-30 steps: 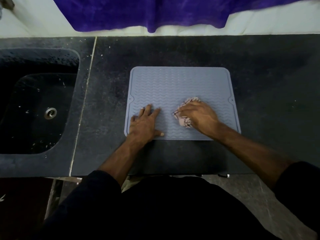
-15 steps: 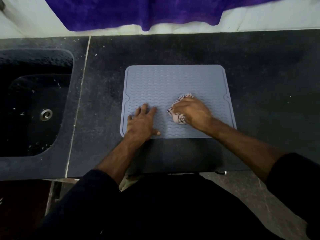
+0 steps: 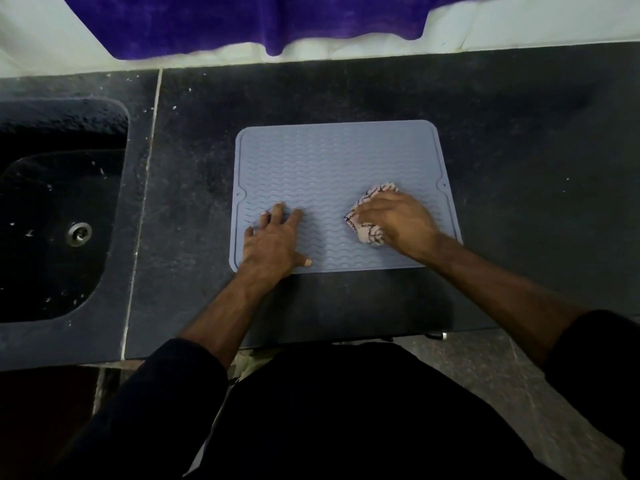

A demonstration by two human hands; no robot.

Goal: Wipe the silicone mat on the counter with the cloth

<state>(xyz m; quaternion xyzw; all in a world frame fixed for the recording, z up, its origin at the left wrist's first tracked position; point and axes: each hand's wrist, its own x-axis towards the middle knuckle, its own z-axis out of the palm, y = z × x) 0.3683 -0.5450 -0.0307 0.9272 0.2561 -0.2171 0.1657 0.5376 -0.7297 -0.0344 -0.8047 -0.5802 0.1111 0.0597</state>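
A grey-blue silicone mat (image 3: 332,161) with a wavy ribbed surface lies flat on the dark counter (image 3: 519,150). My left hand (image 3: 273,240) rests flat on the mat's near left part, fingers spread and straight. My right hand (image 3: 401,220) grips a bunched pale cloth (image 3: 369,232) with dark stitching and presses it onto the mat's near right part, close to the right rim. Most of the cloth is hidden under that hand.
A dark sink (image 3: 59,209) with a metal drain (image 3: 79,233) is sunk into the counter at the left. A purple cloth (image 3: 259,19) hangs over the pale wall behind. The counter's front edge runs just below my forearms.
My right hand has slid the cloth rightward across the mat, from near the middle toward the right rim. My left hand has stayed pressed on the near left part.
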